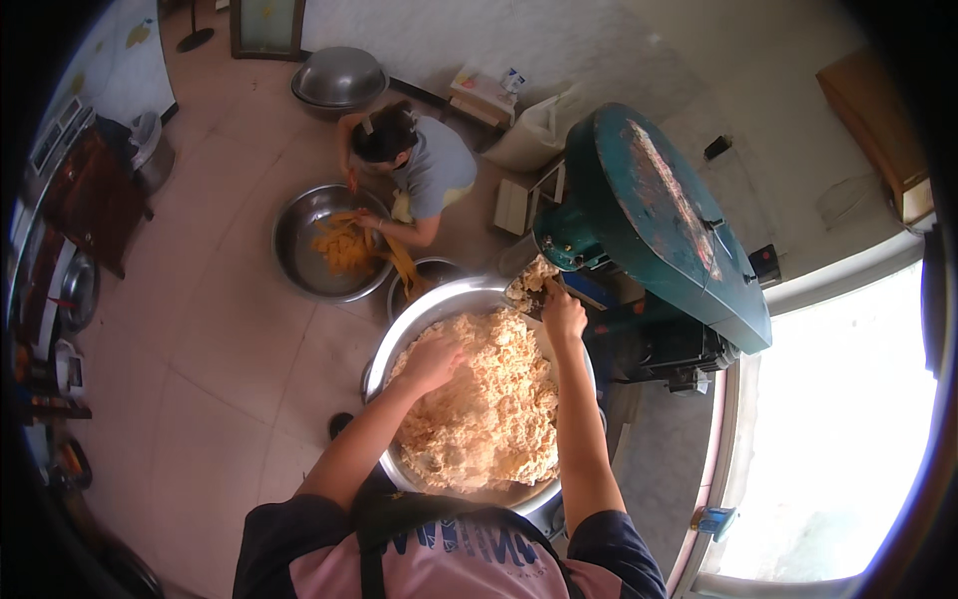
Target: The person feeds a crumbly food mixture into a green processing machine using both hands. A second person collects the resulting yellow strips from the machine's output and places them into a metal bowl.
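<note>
A large metal basin point(388, 341) stands before me, filled with crumbly, pale yellow dough point(494, 404). My left hand point(435, 362) rests on the dough at the basin's left side, its fingertips partly hidden in it. At the far right rim, my right hand point(565, 313) reaches to the metal feed opening of a green belt-driven machine point(658, 202). Lumps of dough point(533, 281) lie in that opening, touching or close to my right fingers. Whether either hand grips any dough is not clear.
Beyond the basin a person point(434, 161) crouches, handling yellow-orange strips point(344, 247) over a metal bowl point(288, 251). Some strips hang into a second bowl point(434, 268), next to my basin. A white sack point(528, 135) stands by the wall; a bright window point(831, 419) is at right.
</note>
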A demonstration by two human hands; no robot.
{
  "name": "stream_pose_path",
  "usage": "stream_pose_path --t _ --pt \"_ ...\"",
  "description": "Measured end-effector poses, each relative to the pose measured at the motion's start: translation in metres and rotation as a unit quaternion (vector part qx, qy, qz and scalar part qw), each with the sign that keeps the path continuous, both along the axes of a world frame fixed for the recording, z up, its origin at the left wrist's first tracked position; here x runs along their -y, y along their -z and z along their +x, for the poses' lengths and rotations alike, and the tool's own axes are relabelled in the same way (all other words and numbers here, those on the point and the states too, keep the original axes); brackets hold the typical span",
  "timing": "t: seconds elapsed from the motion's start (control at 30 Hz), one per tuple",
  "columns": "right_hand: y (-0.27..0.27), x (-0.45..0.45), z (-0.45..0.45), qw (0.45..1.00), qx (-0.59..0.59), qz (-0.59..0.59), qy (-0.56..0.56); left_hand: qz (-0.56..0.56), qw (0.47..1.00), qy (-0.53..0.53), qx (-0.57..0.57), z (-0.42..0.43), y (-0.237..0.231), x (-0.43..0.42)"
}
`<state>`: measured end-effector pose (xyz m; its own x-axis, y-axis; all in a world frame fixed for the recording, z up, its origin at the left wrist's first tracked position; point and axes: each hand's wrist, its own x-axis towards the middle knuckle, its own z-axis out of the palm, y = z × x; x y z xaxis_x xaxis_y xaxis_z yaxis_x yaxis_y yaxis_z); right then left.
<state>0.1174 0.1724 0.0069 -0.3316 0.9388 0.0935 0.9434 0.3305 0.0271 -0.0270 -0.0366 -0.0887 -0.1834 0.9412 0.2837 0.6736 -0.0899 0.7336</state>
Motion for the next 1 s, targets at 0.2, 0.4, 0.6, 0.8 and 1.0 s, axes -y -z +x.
stream_pose_path --t 0.2,0.4,0.6,0.8,1.0 --pt "-0.031 0.018 0.012 0.997 -0.044 0.007 -0.069 -0.052 0.998 -0.022 -0.020 -0.008 -0.004 0.000" --pt "-0.016 0.047 -0.004 0.976 -0.188 -0.021 -0.107 -0.067 0.997 -0.027 -0.015 -0.007 0.000 0.004" --pt "-0.005 -0.002 -0.018 0.997 -0.039 0.041 -0.051 -0.060 0.998 -0.012 0.030 -0.006 -0.005 0.005" --pt "-0.030 0.014 -0.002 0.993 -0.115 0.001 -0.022 0.001 0.998 -0.047 0.034 0.017 -0.014 -0.018" --pt "-0.002 0.016 -0.014 0.997 -0.064 -0.026 0.031 -0.241 0.963 0.043 0.109 0.020 -0.101 -0.080"
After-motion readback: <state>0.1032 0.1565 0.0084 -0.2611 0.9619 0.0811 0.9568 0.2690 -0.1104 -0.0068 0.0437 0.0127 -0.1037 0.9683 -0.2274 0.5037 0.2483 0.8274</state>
